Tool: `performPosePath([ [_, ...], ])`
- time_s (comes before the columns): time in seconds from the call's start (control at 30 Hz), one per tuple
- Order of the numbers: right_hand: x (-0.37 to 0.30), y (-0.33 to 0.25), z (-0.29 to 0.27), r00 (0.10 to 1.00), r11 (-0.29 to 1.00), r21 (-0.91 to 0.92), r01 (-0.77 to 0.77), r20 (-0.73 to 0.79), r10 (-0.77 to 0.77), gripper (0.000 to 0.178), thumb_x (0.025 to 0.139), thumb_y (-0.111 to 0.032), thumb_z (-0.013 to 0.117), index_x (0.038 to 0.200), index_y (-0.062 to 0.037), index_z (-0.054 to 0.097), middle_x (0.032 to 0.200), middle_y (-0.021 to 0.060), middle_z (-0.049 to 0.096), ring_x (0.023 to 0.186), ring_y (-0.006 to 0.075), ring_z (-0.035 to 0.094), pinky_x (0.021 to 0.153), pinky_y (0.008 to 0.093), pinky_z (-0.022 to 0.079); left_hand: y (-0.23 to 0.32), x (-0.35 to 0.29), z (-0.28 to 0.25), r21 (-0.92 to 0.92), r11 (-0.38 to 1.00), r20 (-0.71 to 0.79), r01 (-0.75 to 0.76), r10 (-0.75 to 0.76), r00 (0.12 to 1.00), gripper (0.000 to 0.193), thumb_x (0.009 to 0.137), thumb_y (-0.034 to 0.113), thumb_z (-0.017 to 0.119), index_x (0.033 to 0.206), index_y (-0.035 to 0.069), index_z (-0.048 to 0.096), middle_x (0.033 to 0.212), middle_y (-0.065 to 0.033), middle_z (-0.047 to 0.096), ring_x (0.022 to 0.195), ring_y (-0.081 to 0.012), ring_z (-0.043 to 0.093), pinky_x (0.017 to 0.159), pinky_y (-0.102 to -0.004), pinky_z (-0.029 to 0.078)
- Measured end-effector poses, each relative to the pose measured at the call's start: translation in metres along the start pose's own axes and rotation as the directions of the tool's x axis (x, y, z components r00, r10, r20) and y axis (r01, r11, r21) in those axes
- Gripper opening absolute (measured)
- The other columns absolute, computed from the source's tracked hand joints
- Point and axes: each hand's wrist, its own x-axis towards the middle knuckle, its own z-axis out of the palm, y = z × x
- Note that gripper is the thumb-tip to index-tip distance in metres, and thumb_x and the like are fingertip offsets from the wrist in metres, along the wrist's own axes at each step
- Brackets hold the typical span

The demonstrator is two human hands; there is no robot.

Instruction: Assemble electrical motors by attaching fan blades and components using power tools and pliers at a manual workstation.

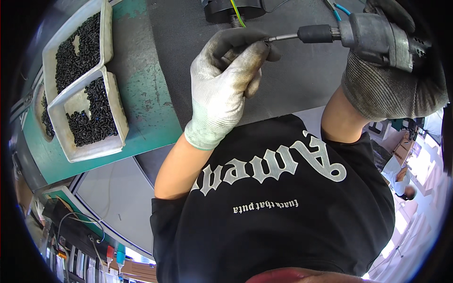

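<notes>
Black T-shirt (pixel 278 236) fabric fills the near side, and from its two sleeves the worker's bare arms reach forward, both elbows bent. On the left, the forearm rises toward the mat, and the left hand (pixel 224 82), in a pale glove smudged dark at the fingers, is turned inward. Its thumb and fingertips are drawn into a narrow pinch at the tip of a slim bit (pixel 285 37); whether some small part sits within that pinch I cannot tell.

Over on the right, the right hand (pixel 389 87), in a grey ribbed glove, is wrapped firmly around a grey power driver (pixel 377 40), palm underneath and wrist raised. That tool lies level above the black mat (pixel 174 47) on the green counter (pixel 146 89), its bit aimed left at the other hand.

Well to the left stand two white bins (pixel 106 37), side by side, holding small black parts (pixel 85 49). Blue-handled pliers (pixel 341 9) lie just beyond the driver.
</notes>
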Motion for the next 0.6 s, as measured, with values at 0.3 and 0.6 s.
performPosePath([
  [0.3,-0.001,-0.004,0.0,1.0,1.0,-0.006,0.015,-0.016,-0.015,0.031,0.099,-0.027,0.053,0.124,-0.0118,0.042,0.11,0.0035,0.045,0.094,0.0153,0.047,0.074,0.0245,0.05,0.002,-0.003,0.005,-0.121,0.986,0.001,0.115,-0.115,0.993,0.02,0.098,0.019,0.054,0.102,0.0,0.058,0.073,-0.0043,0.058,0.053,-0.0035,0.047,0.048,-0.0179,0.036],
  [0.6,0.001,-0.021,-0.023,0.998,0.999,-0.022,0.04,-0.038,-0.041,0.031,0.099,-0.027,0.053,0.124,-0.0119,0.042,0.11,0.0034,0.045,0.093,0.0152,0.047,0.074,0.0244,0.049,0.012,0.002,0.009,0.053,0.998,0.016,0.022,-0.023,1.0,0.023,0.094,-0.003,0.051,0.117,-0.005,0.053,0.085,-0.0165,0.063,0.05,-0.0054,0.046,0.047,-0.0174,0.038],
])
